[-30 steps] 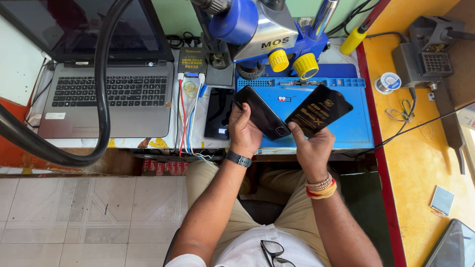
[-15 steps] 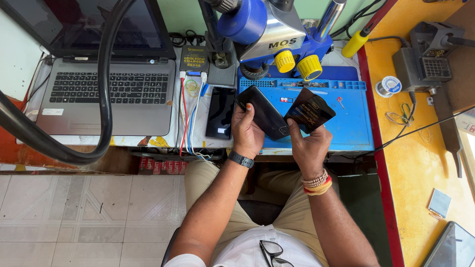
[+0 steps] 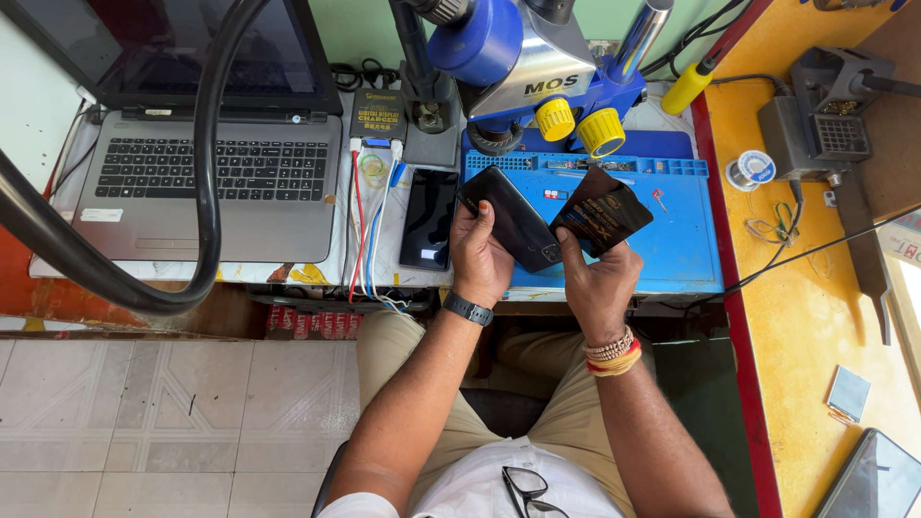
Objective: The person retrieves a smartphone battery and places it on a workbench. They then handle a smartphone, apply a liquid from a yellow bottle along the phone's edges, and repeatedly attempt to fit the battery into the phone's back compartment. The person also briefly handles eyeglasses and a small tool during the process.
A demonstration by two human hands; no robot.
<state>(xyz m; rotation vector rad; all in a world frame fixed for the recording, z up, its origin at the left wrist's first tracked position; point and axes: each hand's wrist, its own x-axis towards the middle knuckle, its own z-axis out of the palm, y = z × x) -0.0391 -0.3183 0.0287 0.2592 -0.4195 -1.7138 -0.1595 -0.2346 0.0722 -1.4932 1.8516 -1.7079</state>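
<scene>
My left hand grips a black smartphone, held back side up and tilted over the near edge of a blue work mat. My right hand holds a dark flat packet with gold print right beside the phone, its corner touching it. Both hands hover just above the mat's front left part. A watch is on my left wrist, and bead bracelets are on my right wrist.
A second black phone lies face up left of the mat, next to coloured wires. A laptop stands at the left, a blue microscope behind the mat. A soldering station, solder spool and black hose are nearby.
Both hands came closer together. The packet in my right hand moved left and down until it met the phone; the phone shifted slightly toward me.
</scene>
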